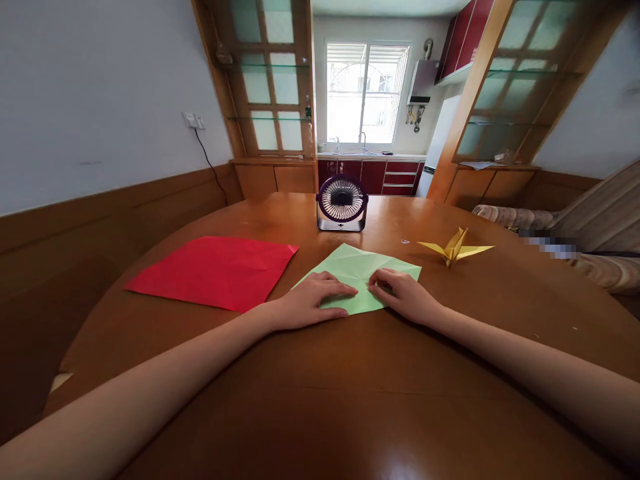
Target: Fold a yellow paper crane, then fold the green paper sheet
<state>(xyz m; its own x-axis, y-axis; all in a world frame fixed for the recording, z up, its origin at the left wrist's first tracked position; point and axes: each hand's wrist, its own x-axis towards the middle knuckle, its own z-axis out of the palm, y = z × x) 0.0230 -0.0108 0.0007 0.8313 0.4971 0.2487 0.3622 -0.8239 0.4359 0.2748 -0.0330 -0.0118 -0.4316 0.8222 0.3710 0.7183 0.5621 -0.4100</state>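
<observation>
A light green sheet of paper [356, 267] with fold creases lies flat on the round wooden table [350, 387]. My left hand [313, 300] rests palm down on its near left part, fingers together and pressing it. My right hand [406, 293] sits on the sheet's near right edge, fingertips pinching or pressing the paper near its middle. The two hands are almost touching at the fingertips.
A red paper sheet [215, 270] lies flat to the left. A folded yellow paper crane [455, 249] stands to the right. A small dark desk fan [342, 203] faces me behind the green sheet. A sofa [575, 233] lies at the right; the kitchen is beyond.
</observation>
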